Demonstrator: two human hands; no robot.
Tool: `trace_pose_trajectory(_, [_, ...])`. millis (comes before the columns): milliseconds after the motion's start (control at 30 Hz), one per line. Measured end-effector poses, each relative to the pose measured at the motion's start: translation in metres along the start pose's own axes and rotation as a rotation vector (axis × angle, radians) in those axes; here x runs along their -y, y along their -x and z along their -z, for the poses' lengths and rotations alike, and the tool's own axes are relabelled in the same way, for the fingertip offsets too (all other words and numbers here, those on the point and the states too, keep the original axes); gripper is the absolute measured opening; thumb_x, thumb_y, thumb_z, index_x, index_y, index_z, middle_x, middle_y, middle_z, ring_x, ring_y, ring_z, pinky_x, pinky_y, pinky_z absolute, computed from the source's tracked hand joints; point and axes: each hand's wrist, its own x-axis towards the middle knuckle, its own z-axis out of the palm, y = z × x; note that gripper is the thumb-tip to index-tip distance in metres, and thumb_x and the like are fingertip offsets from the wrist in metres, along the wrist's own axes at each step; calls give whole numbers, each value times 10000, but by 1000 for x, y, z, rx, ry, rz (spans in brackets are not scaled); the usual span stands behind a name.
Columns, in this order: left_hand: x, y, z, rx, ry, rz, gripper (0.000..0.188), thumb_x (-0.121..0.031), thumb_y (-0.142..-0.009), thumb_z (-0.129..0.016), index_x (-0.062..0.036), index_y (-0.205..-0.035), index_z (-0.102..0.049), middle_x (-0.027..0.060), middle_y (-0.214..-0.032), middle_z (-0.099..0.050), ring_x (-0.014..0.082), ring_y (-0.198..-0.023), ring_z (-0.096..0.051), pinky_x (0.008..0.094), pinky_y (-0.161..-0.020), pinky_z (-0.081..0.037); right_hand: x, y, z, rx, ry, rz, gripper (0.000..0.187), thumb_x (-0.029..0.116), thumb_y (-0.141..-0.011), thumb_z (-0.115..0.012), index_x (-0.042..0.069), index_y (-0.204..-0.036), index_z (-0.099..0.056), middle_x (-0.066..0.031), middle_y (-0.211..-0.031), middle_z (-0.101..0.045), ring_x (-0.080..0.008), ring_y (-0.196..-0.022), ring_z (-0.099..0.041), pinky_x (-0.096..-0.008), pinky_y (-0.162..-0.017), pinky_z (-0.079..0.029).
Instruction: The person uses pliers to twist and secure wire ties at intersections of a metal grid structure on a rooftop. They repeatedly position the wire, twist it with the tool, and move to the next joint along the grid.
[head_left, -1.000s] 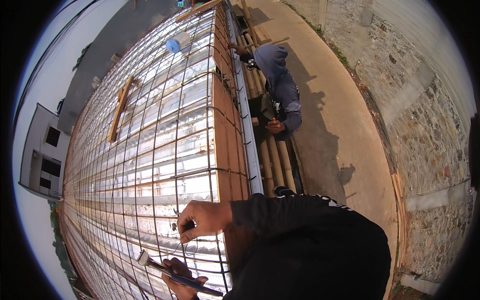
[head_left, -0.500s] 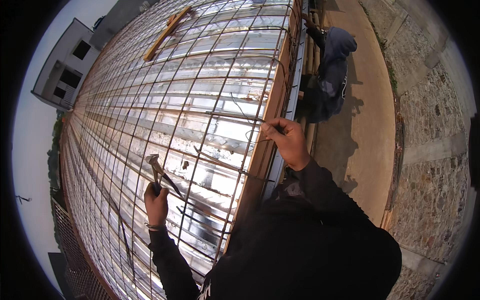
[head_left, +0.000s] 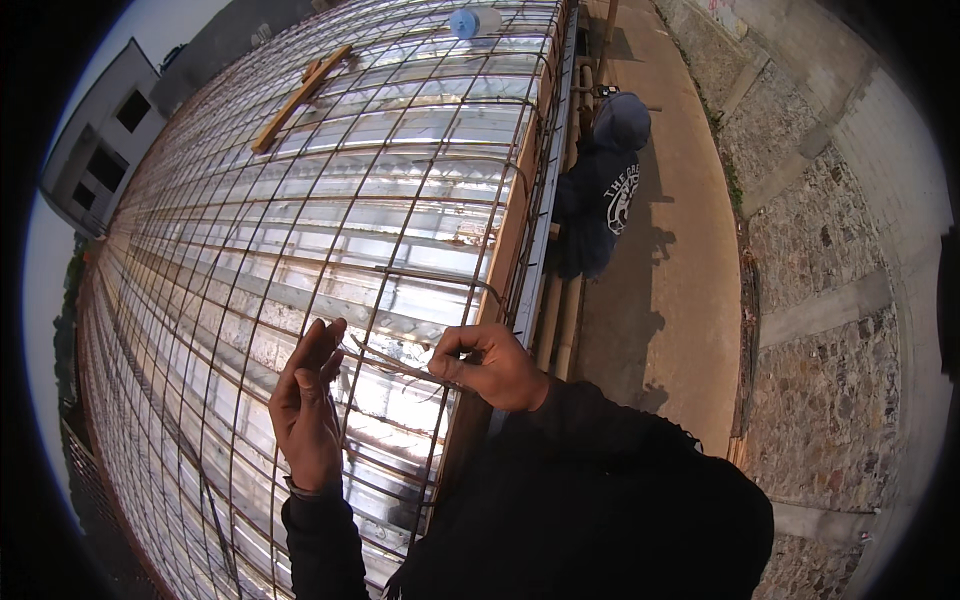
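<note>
My left hand (head_left: pixel 312 415) is open over the steel bar mesh (head_left: pixel 335 245), fingers stretched upward and nothing seen in its palm. To its right, my right hand (head_left: pixel 492 368) is closed in a pinch on a thin wire, which shows only faintly by the fingertips. A short steel rod (head_left: pixel 395 364) runs from near the left fingers to beneath the right ones. Under the mesh lies shiny ribbed metal sheeting (head_left: pixel 400 195). The right hand is above the wooden edge board (head_left: pixel 508 215).
A wooden plank (head_left: pixel 300 100) and a clear bottle with a blue end (head_left: pixel 475 22) rest on the mesh farther off. Beyond the deck's right edge, a hooded co-worker (head_left: pixel 605 195) stands by a lower concrete path (head_left: pixel 690 250) along a stone wall (head_left: pixel 825 370).
The pincers have left my left hand, which is now open. My right hand has moved nearer to me, onto the short rod. The co-worker has shifted and the view has turned.
</note>
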Motion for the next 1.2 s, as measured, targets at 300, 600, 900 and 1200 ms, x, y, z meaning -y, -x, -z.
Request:
trace_pose_trajectory(300, [17, 23, 7, -6, 734, 164, 249, -296, -1011, -514, -63, -1058, -587, 41, -853, -581, 171, -808, -556, 363, -758, -475, -11, 1, -43, 121, -243, -218, 175, 155, -922, -672, -20, -934, -679, -7, -808, -640, -68, -746, -550, -267, -707, -470])
trace_pose_trajectory(600, [0, 24, 32, 149, 661, 232, 306, -297, -1005, -507, -63, -1175, -606, 72, -986, -672, 233, -911, -604, 429, -913, -442, -6, 3, -50, 185, -315, -344, 235, 235, -940, -666, 1, -926, -672, 18, -756, -613, -55, -725, -543, -246, -690, -458])
trace_pose_trajectory(900, [7, 15, 14, 173, 748, 10, 84, -144, -989, -511, -95, -979, -444, 1, -808, -389, 99, -681, -378, 257, -571, -341, -13, -2, -54, 278, 6, -85, 305, 287, -862, -734, 1, -892, -633, -65, -848, -646, -142, -755, -570, -311, -705, -462])
trace_pose_trajectory(1200, [-14, 8, 2, -145, 566, -162, 92, -158, -1000, -512, -72, -970, -525, 3, -801, -381, 117, -690, -361, 278, -600, -329, -26, -6, -56, 174, -395, -96, 351, -17, -804, -686, -5, -1087, -479, -79, -889, -587, -180, -806, -606, -300, -748, -515])
